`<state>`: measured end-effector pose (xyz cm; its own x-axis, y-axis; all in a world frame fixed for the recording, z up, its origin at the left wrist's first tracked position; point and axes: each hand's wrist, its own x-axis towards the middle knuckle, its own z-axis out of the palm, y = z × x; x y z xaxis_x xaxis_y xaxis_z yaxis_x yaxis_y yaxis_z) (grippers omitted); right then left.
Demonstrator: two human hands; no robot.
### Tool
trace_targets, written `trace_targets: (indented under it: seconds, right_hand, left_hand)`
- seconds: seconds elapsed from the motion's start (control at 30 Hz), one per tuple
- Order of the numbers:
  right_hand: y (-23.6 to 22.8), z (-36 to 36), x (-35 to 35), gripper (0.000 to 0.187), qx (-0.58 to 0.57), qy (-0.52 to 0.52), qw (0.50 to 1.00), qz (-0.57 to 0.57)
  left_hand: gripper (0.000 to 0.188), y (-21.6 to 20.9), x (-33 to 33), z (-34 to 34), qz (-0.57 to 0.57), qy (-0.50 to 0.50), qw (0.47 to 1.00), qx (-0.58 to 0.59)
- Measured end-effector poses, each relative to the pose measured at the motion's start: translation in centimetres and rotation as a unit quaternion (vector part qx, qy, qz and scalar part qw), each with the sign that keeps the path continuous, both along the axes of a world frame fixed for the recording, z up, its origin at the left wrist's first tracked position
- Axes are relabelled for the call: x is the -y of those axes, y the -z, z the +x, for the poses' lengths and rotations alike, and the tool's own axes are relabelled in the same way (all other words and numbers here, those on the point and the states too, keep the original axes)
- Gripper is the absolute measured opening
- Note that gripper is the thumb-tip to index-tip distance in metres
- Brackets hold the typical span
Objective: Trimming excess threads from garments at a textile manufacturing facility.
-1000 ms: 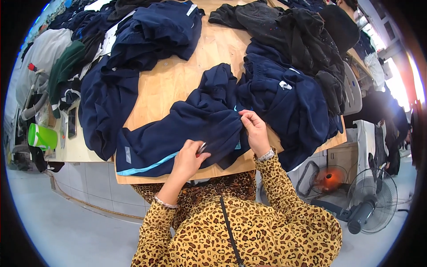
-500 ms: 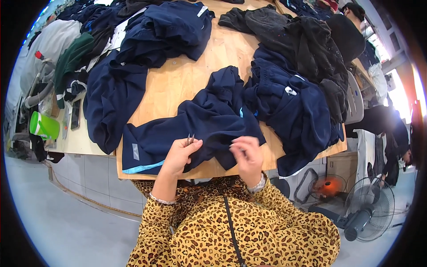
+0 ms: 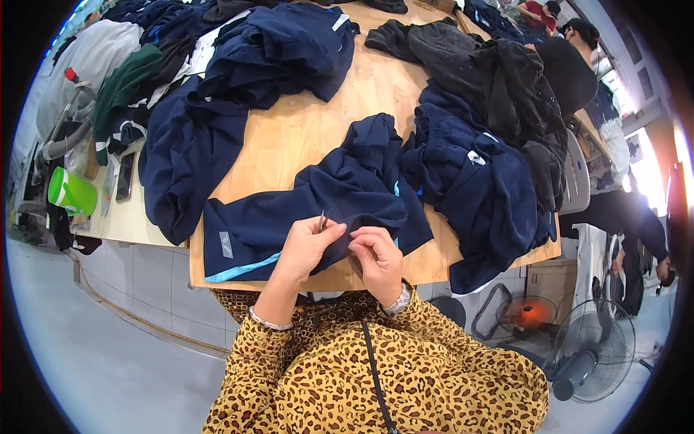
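Navy trousers point(image 3: 271, 217) with a light blue side stripe and a small silvery patch lie at the front of the table. Over them, my left hand point(image 3: 307, 249) is closed around small metal thread snips point(image 3: 322, 220), whose pointed tips stick up past the thumb; the rest is hidden in the palm. Just to its right, my right hand point(image 3: 378, 262) has thumb and fingertips pinched together at the front part of the trousers, where dark cloth shows between the hands. Whether a thread is also in that pinch is too small to see.
More navy garments are heaped at the right point(image 3: 481, 181) and back left point(image 3: 282, 54), with a dark grey garment point(image 3: 499, 79) behind. A green bucket point(image 3: 72, 192) and a phone point(image 3: 125, 177) sit on the left side table. A floor fan point(image 3: 596, 354) stands at the lower right.
My right hand has moved left, close to my left hand, and its fingers have come together at the cloth. My left hand has shifted slightly right, still with the snips.
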<state>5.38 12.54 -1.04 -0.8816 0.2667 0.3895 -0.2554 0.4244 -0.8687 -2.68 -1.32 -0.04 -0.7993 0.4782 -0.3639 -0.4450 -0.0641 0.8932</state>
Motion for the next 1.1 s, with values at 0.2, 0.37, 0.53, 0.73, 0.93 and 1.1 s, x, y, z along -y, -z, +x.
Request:
trace_targets:
  seconds: [0.2,0.37,0.53,0.73,0.93,1.1]
  right_hand:
    - [-0.5,-0.9,-0.7,0.004,-0.012,-0.058,0.998,0.006]
    - [0.7,-1.5,-1.5,0.006,0.034,-0.107,0.981,-0.157]
    - [0.8,-1.4,-2.0,0.012,0.067,-0.128,0.973,-0.180]
    - [1.0,-1.3,-1.5,0.014,0.073,-0.109,0.969,-0.208]
    - [0.8,-1.2,-1.1,0.008,0.054,-0.079,0.993,-0.070]
    - [0.2,-1.6,-1.1,0.007,-0.034,-0.107,0.992,0.066]
  left_hand:
    - [0.013,-0.8,-0.3,-0.3,0.016,-0.001,0.998,0.061]
    - [0.016,0.7,0.2,-0.9,0.005,-0.007,0.997,0.082]
    - [0.016,0.6,0.3,-1.0,0.021,-0.011,0.996,0.091]
    - [0.016,0.3,0.0,-0.9,0.009,-0.015,0.997,0.078]
    - [0.016,-0.1,-0.2,-0.7,-0.016,-0.002,0.997,0.069]
    - [0.016,-0.2,-0.2,-0.3,0.000,-0.009,0.998,0.068]
